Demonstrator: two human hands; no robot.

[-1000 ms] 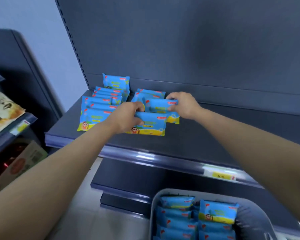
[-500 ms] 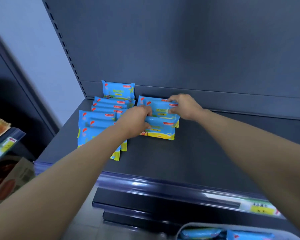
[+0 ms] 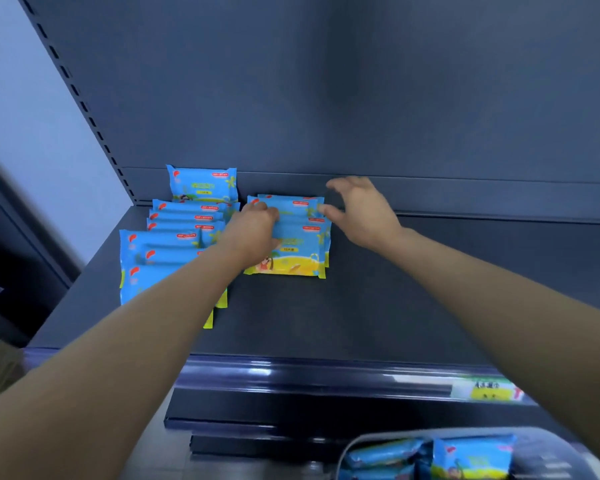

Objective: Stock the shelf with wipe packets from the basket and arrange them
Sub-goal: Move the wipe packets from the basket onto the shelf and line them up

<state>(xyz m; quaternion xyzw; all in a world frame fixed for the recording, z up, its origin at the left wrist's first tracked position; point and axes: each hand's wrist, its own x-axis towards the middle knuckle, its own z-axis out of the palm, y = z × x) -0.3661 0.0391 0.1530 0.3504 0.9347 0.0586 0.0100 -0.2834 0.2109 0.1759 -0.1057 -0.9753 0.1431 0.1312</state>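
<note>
Currently gripped: the left hand lies on the right packet row, its fingers curled down over the rear left part of that row and holding it.
Right hand state: the right hand is spread and relaxed and holds nothing.
Right thumb: the tip sits at the rear right corner of the right packet row; whether it touches cannot be told.
Right fingers: they are raised above the shelf, near the back panel.
Right packet row: blue wipe packets overlap one another between the two sets of fingers, on the shelf. The front packet lies flat, and its yellow lower band is on the side of the left-hand fingers nearest the wearer.
Left packet row: a longer overlapping row lies just outboard of the left-hand fingers and is partly covered by the left forearm.
Upright packet: one packet stands against the back panel, beyond and to the left of the left-hand fingers.
Basket: the basket sits below the shelf, well short of both sets of fingers, at the lower frame edge.
Basket packets: more blue packets lie inside it.
Front rail: a glossy rail carries a yellow price label, under the right forearm and well apart from the fingers.
</note>
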